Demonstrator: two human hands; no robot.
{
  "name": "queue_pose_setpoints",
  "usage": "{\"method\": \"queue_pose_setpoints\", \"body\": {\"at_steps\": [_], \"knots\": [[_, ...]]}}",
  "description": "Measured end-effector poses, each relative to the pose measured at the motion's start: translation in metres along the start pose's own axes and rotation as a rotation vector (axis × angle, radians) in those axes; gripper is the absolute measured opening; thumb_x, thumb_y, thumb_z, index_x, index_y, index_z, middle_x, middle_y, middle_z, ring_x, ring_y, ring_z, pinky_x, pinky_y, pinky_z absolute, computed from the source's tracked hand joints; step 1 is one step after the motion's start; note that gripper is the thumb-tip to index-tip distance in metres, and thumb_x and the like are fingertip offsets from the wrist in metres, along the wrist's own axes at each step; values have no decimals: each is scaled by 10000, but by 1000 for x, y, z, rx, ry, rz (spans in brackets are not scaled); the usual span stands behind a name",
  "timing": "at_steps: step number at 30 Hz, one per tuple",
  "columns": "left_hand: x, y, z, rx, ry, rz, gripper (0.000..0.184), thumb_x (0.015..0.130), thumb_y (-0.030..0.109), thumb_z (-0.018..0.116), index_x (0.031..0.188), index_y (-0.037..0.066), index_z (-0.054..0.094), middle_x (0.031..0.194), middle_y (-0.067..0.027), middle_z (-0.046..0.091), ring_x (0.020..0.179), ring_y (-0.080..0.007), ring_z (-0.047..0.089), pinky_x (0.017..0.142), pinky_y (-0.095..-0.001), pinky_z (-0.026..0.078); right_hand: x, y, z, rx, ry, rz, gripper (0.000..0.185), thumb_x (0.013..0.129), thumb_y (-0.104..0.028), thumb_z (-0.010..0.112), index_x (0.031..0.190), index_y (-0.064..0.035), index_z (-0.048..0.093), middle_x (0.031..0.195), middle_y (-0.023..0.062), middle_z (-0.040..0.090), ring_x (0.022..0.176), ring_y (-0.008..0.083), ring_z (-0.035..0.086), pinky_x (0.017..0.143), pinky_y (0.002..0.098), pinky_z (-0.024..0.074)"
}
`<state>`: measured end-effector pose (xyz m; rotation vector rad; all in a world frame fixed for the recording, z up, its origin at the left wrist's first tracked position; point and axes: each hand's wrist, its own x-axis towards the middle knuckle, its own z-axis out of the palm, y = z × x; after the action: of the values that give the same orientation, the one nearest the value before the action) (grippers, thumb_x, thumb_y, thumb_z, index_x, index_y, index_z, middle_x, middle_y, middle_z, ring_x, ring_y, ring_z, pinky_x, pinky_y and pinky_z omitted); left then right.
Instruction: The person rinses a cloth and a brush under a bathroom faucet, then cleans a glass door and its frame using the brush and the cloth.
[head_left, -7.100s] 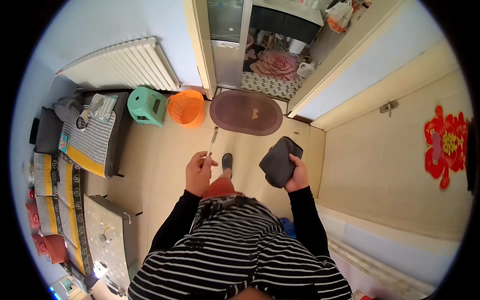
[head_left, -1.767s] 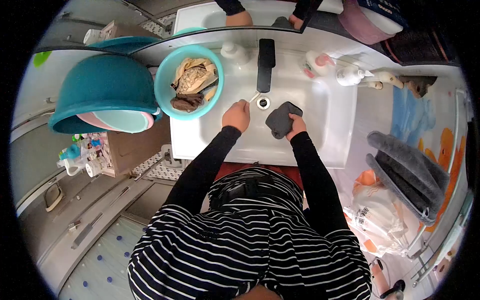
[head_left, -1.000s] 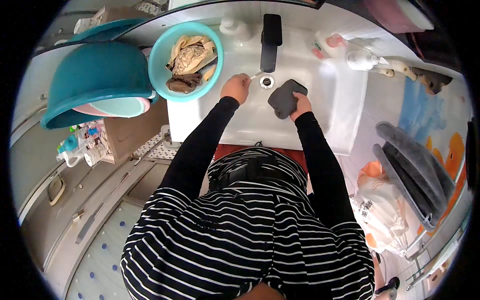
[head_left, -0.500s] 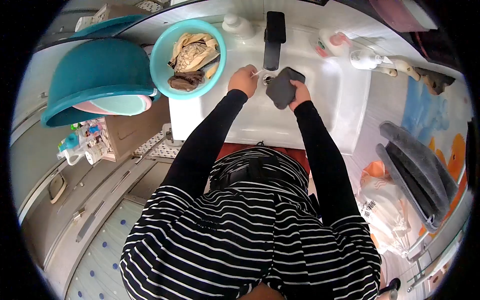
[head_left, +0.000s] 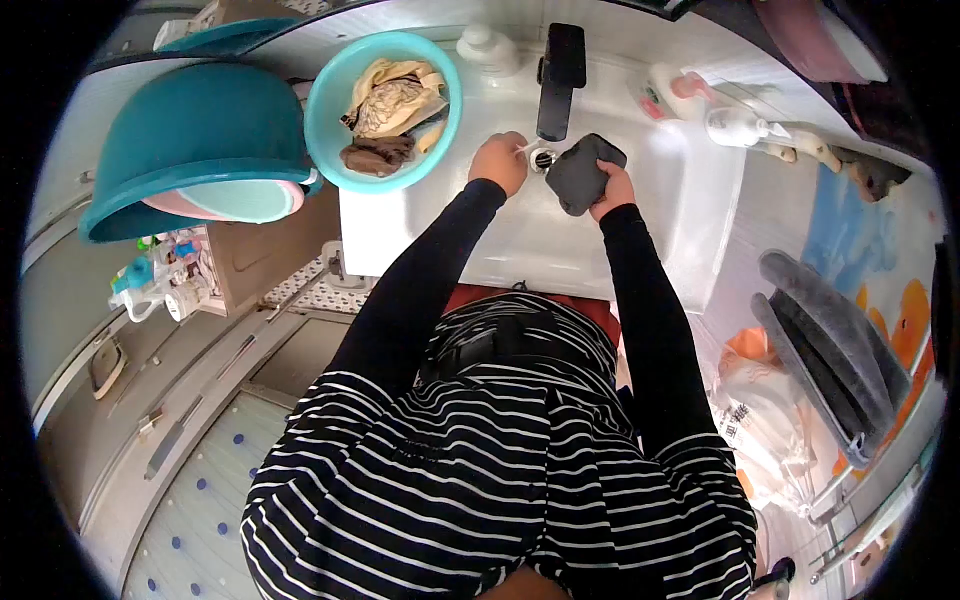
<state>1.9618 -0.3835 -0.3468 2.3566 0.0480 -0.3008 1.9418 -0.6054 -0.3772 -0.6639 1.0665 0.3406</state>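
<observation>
Over the white sink (head_left: 650, 240), my left hand (head_left: 499, 163) is closed on a thin white stick-like item (head_left: 527, 146), whose far end lies near the drain (head_left: 542, 160). My right hand (head_left: 613, 190) grips a dark grey soft item (head_left: 578, 176) just right of the drain. The black faucet (head_left: 556, 110) stands behind the drain, between the two hands. Left of my left hand, a light teal basin (head_left: 451, 122) holds beige and brown cloths (head_left: 390, 105).
White bottles (head_left: 487, 50) and a pump bottle (head_left: 735, 128) stand along the sink's back edge. A large teal tub (head_left: 200, 140) is at left. Grey slippers (head_left: 830, 340) and a plastic bag (head_left: 765, 410) are at right.
Earlier I stood in a room with a sofa, holding the same two items; now I am at the sink. Since then both hands have shifted slightly, the left one moving closer to the drain.
</observation>
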Motion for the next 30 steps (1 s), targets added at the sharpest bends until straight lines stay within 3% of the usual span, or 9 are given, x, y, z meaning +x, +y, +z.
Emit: {"method": "queue_pose_setpoints", "body": {"at_steps": [14, 20, 27, 30], "knots": [[7, -2, 7, 5, 44, -128, 232, 825, 124, 685, 1035, 59, 759, 988, -176, 743, 945, -349, 708, 859, -429, 560, 0, 14, -26, 24, -33, 15, 359, 958, -161, 593, 1290, -25, 578, 1251, 166, 663, 1150, 334, 648, 1053, 503, 495], [-9, -24, 3, -40, 45, -203, 213, 822, 78, 637, 999, 56, 754, 992, -203, 730, 961, -384, 695, 876, -455, 553, 0, 17, -16, -6, -59, 17, 382, 960, -172, 596, 1314, -32, 561, 1275, 158, 649, 1166, 333, 635, 1062, 497, 486], [-44, -80, 8, 256, 70, -409, 160, 846, 66, 599, 964, 50, 705, 1001, -222, 696, 971, -394, 683, 882, -472, 547, 14, 24, -2, 8, -125, 14, 365, 959, -158, 596, 1301, -34, 577, 1271, 154, 653, 1175, 334, 631, 1056, 499, 487], [-49, -84, 6, 373, 3, -423, 192, 860, 104, 622, 1030, 34, 676, 1087, -216, 668, 1089, -388, 637, 931, -479, 523, 19, 25, 11, -21, -104, -5, 335, 953, -150, 602, 1265, -29, 592, 1251, 152, 664, 1163, 337, 638, 1052, 500, 492]]}}
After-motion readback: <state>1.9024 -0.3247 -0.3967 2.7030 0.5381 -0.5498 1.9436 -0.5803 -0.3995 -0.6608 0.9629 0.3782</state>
